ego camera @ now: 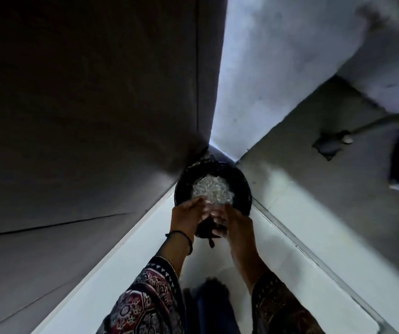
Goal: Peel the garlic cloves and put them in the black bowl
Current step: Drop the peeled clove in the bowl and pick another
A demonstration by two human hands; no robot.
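– Patterned sleeves [145,302] come up from the bottom edge; whose hands lead from them?
– One person's. The left hand [186,216], with a black thread [181,235] round its wrist, and the right hand [238,225] meet at the near rim of the black bowl [241,182].
– Grasping anything?
– A small dark thing [207,231] sits between the palms. The fingers of both hands close in around it, and the left fingertips reach over the rim. Blur hides whether either hand truly grips it, so that cannot be told.
– And the bowl?
– It stands at the far end of the white surface [111,273], pushed into the corner where a dark panel [85,104] meets a pale wall [266,68].
– What is inside?
– A whitish heap [211,189] fills its middle. By its colour it is the garlic, though single cloves cannot be made out. The black inner wall shows on the far side and both flanks of the heap.
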